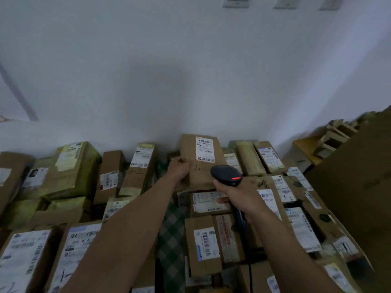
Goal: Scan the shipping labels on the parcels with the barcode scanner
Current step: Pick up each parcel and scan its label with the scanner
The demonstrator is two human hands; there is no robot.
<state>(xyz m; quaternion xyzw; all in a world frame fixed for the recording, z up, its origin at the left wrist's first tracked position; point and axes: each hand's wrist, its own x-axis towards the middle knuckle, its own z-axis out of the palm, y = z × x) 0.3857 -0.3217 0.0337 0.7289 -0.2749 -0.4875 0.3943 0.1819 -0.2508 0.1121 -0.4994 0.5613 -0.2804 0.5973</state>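
A brown cardboard parcel [203, 166] stands tilted up at the middle back, with a white shipping label [204, 149] near its top and a handwritten "4" lower down. My left hand [178, 169] grips the parcel's left edge. My right hand [237, 194] holds a black barcode scanner [227, 174] by its handle. The scanner's head shows a red strip and points at the parcel's face, just below the label. A dark cable hangs down from the handle.
Several cardboard parcels with labels cover the surface all around, some wrapped in yellow tape [72, 166]. A green checked cloth [171, 231] shows between them. A white wall [190, 81] stands close behind. A large flat cardboard sheet [359, 176] leans at the right.
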